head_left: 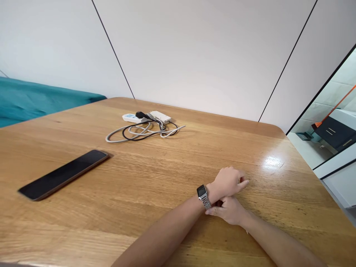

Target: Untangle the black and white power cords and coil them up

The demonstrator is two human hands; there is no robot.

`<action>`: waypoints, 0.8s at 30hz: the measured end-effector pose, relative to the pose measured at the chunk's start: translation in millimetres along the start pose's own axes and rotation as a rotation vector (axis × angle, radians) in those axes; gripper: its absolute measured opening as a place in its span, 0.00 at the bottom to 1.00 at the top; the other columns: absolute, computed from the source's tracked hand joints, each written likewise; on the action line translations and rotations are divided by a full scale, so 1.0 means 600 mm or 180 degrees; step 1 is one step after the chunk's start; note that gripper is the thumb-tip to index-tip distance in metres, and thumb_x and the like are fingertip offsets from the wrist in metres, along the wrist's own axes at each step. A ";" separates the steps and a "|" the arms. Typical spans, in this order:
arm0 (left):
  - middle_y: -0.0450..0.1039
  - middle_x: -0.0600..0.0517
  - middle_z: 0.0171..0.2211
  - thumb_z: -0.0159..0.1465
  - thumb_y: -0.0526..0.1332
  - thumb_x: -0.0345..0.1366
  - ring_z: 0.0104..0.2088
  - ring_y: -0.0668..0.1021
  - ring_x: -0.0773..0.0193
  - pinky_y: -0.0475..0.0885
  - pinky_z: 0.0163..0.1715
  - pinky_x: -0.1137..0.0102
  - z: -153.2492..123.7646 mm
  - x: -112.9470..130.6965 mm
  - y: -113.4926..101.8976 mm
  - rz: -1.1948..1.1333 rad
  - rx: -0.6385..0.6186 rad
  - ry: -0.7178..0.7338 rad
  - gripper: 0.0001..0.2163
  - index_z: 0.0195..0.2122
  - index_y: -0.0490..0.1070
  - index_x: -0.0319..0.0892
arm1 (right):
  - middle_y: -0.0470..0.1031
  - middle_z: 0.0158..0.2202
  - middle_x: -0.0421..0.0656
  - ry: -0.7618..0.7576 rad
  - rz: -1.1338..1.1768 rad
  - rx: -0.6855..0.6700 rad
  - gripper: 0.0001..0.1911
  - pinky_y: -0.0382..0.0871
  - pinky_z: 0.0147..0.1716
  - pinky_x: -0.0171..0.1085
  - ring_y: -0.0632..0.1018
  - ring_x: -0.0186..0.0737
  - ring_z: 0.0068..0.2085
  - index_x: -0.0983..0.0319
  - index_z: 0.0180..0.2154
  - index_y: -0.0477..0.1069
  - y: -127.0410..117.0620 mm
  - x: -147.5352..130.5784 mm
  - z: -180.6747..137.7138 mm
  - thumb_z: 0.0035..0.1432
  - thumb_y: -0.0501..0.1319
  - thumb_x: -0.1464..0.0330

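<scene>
My left hand [228, 181] rests over the wooden table [155, 178] with its fingers loosely curled and nothing in them. A silver metal wristwatch [203, 195] with a dark square face sits on that wrist. My right hand [230, 210] comes in from the lower right and lies under the left wrist, its fingertips pinching the watch band on the underside. The clasp itself is hidden by the wrist.
A dark smartphone [64, 173] lies face up at the left. A white power strip [132, 118] with a white adapter [160, 116] and coiled grey and black cables [144, 131] sits near the far edge. A teal seat [33, 100] is at left, a doorway at right.
</scene>
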State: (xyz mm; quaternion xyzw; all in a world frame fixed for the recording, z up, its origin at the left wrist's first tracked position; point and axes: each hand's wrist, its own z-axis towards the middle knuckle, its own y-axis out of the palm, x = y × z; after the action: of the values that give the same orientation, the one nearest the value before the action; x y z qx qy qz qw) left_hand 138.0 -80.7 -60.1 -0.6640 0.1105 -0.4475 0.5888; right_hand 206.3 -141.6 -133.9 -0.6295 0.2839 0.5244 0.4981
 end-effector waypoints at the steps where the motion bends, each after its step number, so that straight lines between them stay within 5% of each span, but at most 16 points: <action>1: 0.78 0.48 0.28 0.65 0.58 0.42 0.29 0.77 0.59 0.59 0.27 0.68 -0.001 0.001 0.001 -0.0036 0.0013 -0.0026 0.13 0.27 0.75 0.41 | 0.77 0.28 0.41 -0.0033 0.0072 -0.0041 0.24 0.68 0.32 0.38 0.71 0.40 0.30 0.60 0.28 0.75 -0.001 0.000 -0.001 0.48 0.66 0.45; 11: 0.72 0.53 0.21 0.65 0.57 0.39 0.24 0.71 0.66 0.55 0.25 0.68 -0.005 0.006 0.003 -0.0385 0.0044 -0.0206 0.15 0.22 0.70 0.41 | 0.82 0.36 0.43 -0.0148 0.0484 -0.0174 0.22 0.73 0.41 0.43 0.78 0.46 0.38 0.59 0.34 0.80 -0.001 0.011 -0.005 0.48 0.67 0.47; 17: 0.72 0.53 0.22 0.64 0.56 0.41 0.24 0.68 0.68 0.55 0.25 0.70 -0.002 -0.015 0.010 -0.0570 -0.0069 -0.0251 0.15 0.22 0.70 0.41 | 0.78 0.27 0.40 0.0003 0.0107 -0.0021 0.18 0.69 0.31 0.38 0.73 0.39 0.29 0.60 0.28 0.77 0.000 -0.001 -0.003 0.51 0.67 0.52; 20: 0.73 0.53 0.24 0.64 0.56 0.45 0.25 0.69 0.67 0.56 0.25 0.71 0.001 -0.028 0.011 -0.0615 -0.0392 -0.0320 0.16 0.24 0.71 0.41 | 0.75 0.24 0.39 0.0075 -0.0113 0.0109 0.17 0.65 0.25 0.36 0.70 0.36 0.25 0.61 0.24 0.75 0.008 -0.003 -0.002 0.52 0.67 0.54; 24: 0.76 0.55 0.26 0.63 0.56 0.51 0.28 0.73 0.65 0.61 0.27 0.72 0.007 -0.042 0.010 -0.0774 -0.0874 -0.0360 0.17 0.31 0.75 0.44 | 0.79 0.28 0.43 -0.0302 -0.0751 0.0456 0.16 0.68 0.31 0.38 0.73 0.39 0.29 0.62 0.29 0.77 0.011 0.003 -0.001 0.55 0.66 0.55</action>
State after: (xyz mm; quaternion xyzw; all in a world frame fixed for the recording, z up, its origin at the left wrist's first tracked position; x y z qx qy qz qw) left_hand 128.6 -62.6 -76.5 -0.7706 0.0563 -0.4581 0.4395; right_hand 201.2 -144.1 -137.6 -0.5959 0.2207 0.4698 0.6128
